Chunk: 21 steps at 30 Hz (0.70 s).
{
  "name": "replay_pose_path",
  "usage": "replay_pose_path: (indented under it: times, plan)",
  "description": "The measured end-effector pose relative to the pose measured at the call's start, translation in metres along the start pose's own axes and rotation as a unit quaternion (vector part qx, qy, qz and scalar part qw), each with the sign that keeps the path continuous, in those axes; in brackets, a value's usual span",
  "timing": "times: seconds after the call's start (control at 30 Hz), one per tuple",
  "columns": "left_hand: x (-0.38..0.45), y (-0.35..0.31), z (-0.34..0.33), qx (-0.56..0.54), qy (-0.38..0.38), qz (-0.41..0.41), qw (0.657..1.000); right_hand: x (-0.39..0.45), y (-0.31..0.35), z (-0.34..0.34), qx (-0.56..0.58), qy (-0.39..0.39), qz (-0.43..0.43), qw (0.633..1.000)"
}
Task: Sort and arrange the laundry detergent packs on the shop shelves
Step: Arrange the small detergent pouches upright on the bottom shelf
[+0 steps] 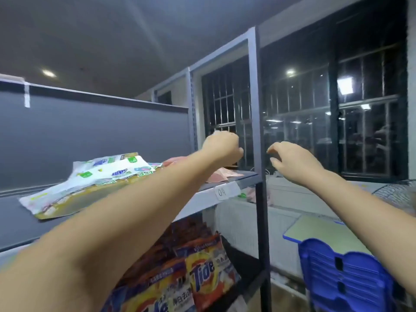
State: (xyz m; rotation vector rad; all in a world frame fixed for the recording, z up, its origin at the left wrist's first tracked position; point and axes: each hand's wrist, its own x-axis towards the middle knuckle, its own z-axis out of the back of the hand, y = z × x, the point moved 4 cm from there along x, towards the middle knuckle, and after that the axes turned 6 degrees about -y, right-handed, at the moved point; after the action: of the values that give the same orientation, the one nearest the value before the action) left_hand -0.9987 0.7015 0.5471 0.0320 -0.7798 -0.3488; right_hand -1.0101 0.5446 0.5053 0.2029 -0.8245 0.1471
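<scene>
Your left hand [221, 146] is curled, maybe holding something, your right hand [290, 159] holds nothing, and the packs [94, 176] on the shelf [209, 194] lie messy.

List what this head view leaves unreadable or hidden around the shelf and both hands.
- Left hand: fingers curl away from the camera; whether they hold anything is unclear.
- Pink packs: mostly hidden behind the left forearm, no label readable.
- Tide packs: cut off by the bottom edge and the forearm.
- White-and-green packs: print blurred.
- Right hand: open, beyond the shelf post.

Shop stockroom: metal shelving [258, 131] (tagged "04"), stacked Tide detergent packs [209, 273] below.
</scene>
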Motion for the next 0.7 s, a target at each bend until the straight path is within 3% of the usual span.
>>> replay_pose_path:
  times: [0.23,0.33,0.5,0.63,0.7]
  plan:
    - [-0.028,0.166,0.022,0.093,0.068,0.155,0.981,0.072,0.096,-0.058,0.052,0.067,0.081,0.993]
    - [-0.055,0.228,0.022,0.111,0.111,0.238,0.958,0.094,0.111,-0.095,0.053,0.117,0.013,0.992]
    - [-0.101,0.282,0.001,0.093,0.225,0.37,0.897,0.091,0.119,-0.134,0.033,0.289,-0.072,0.954]
    - [-0.119,0.3,-0.006,0.051,0.251,0.409,0.876,0.094,0.114,-0.135,0.14,0.332,-0.144,0.922]
    - [-0.13,0.307,-0.005,0.01,0.277,0.453,0.848,0.093,0.107,-0.141,0.151,0.33,-0.158,0.919]
